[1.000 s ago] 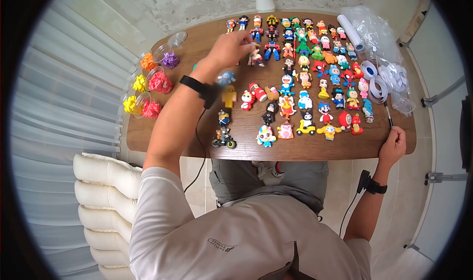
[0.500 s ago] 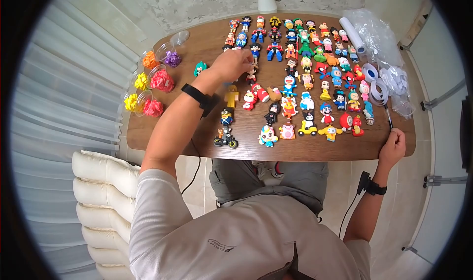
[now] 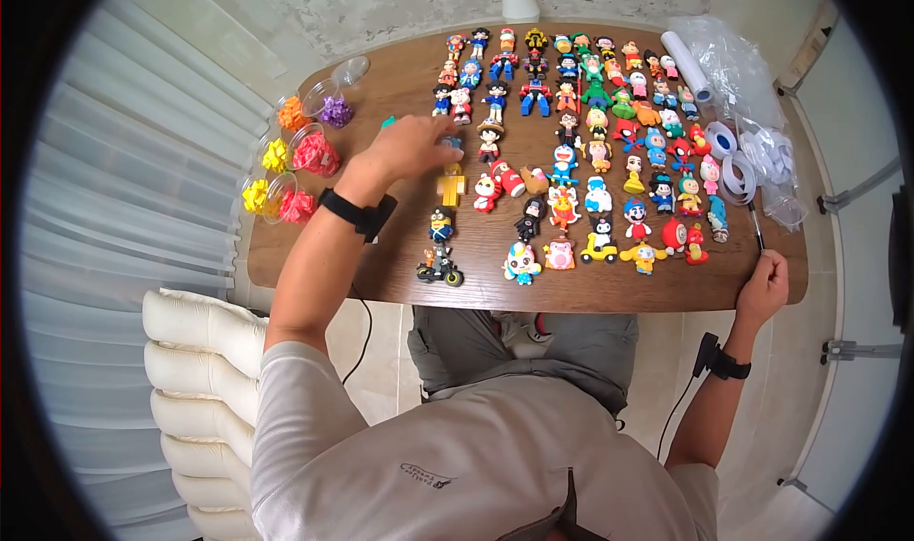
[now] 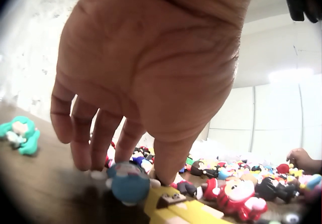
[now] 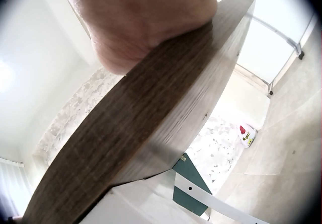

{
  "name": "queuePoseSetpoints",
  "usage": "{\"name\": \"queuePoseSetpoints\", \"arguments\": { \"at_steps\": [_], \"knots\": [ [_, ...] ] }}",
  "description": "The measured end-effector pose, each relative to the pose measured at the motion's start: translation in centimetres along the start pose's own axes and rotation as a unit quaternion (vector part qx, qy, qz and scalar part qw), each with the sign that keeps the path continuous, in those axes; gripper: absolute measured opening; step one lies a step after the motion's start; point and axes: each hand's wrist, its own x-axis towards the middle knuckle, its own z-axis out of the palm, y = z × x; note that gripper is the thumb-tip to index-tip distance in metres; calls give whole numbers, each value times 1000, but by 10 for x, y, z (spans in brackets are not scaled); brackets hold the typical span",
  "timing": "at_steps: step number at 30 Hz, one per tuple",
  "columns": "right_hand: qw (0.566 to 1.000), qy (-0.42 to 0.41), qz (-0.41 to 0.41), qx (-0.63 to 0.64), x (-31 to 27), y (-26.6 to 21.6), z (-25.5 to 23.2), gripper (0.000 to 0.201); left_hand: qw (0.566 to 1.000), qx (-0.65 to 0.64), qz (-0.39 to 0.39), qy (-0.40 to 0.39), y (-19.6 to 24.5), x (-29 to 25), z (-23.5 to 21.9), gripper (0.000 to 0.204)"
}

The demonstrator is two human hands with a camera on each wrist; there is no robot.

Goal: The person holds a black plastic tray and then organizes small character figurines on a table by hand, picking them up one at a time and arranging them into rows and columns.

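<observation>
My left hand (image 3: 409,148) reaches over the left part of the table, its fingers straight and pointing down. In the left wrist view, the fingertips and thumb come down right at a small blue figurine (image 4: 130,184). Close by lies a yellow blocky figurine (image 3: 451,190). A straw-hat figurine (image 3: 489,141) lies just right of the fingertips. To the hand's other side is a teal-haired figurine (image 4: 21,134), mostly hidden in the head view. At the table's right front edge, my right hand (image 3: 764,282) holds a slim black-and-silver pen (image 3: 757,225) in curled fingers.
Rows of figurines (image 3: 597,150) cover the middle and right of the wooden table (image 3: 362,265). Plastic cups with coloured paper pieces (image 3: 314,152) stand at left. Tape rolls (image 3: 737,179), a white roll (image 3: 687,68) and clear plastic bags (image 3: 728,55) lie at right.
My left hand has let go of the straw-hat figurine, now lower in its column, and moved left and slightly down to the blue figurine. The right hand has stayed in place.
</observation>
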Motion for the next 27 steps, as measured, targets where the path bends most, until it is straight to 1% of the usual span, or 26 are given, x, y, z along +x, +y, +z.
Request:
{"name": "queuePoseSetpoints", "arguments": {
  "at_steps": [2,5,8,11,17,20,23,26,27],
  "knots": [
    [1000,1,-2,-8,0,-3,-1,15,1000,20,-15,-10,4,-2,7,43],
    [1000,-1,-4,3,0,1,0,15,999,22,-36,-1,4,-2,11,44],
    [1000,-4,13,-10,0,-2,-1,15,995,58,-84,-16,0,-7,7,42],
    [1000,-6,15,-13,0,1,-2,16,989,110,-97,-25,-5,-21,-1,39],
    [1000,7,-6,-3,0,2,1,16,986,99,-90,-100,-16,-49,-13,38],
    [1000,-7,14,-22,0,3,-2,16,979,123,-106,-125,9,-53,-35,36],
    [1000,-5,12,-16,0,-2,-1,16,992,101,-65,-22,18,-37,-27,35],
    [1000,-1,9,-11,-1,-2,0,16,996,42,73,15,43,-2,-21,35],
    [1000,-2,11,-9,0,-2,0,16,997,7,71,16,54,10,-19,36]
  ]
}}
